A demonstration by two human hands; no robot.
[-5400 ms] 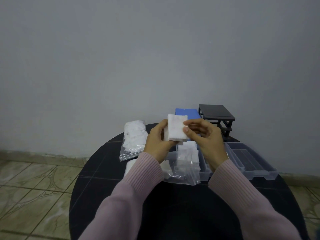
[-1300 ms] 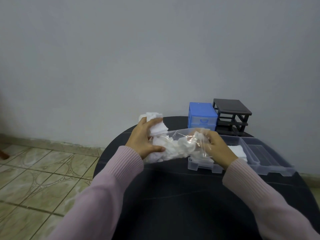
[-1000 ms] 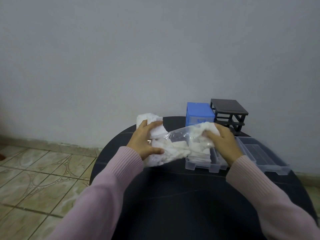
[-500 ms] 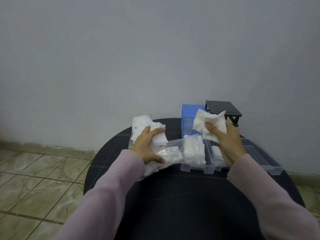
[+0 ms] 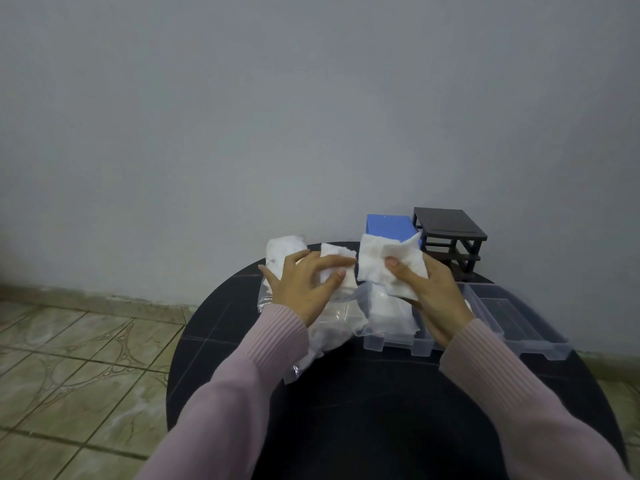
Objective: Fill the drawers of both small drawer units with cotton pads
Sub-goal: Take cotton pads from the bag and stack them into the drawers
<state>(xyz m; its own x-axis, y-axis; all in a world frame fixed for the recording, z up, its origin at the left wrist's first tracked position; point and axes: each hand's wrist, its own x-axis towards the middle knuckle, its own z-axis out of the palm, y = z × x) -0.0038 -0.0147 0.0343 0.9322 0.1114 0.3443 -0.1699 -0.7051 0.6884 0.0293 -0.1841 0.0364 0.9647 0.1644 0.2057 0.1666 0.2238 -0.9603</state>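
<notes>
Half a second ago our right hand [image 5: 434,292] held its bunch of cotton pads [image 5: 388,263] up in front of the blue drawer unit [image 5: 389,228]; now we have brought it leftward, closer to our left hand [image 5: 304,285], and the two nearly meet above the plastic bag [image 5: 346,313]. Our left hand has also shifted: before it clamped the bag's mouth, and now its fingers [image 5: 337,263] stretch out over a smaller white pad [image 5: 337,254].

Our right thumb presses on the front of the bunch, with the other fingers curled behind it, so this hand grips the pads firmly. Our left fingers are only loosely bent, index and middle laid across the smaller pad; we cannot tell whether the thumb closes under it.

More cotton pads fill the clear bag lying on the round black table [image 5: 381,410], partly under our left wrist. A second bag of cotton [image 5: 284,251] sits behind our left hand. Clear drawers [image 5: 519,317] lie pulled out on the table to the right. One beneath our right hand holds white pads. The black drawer unit [image 5: 450,233] stands as a bare frame beside the blue one, by the wall.
</notes>
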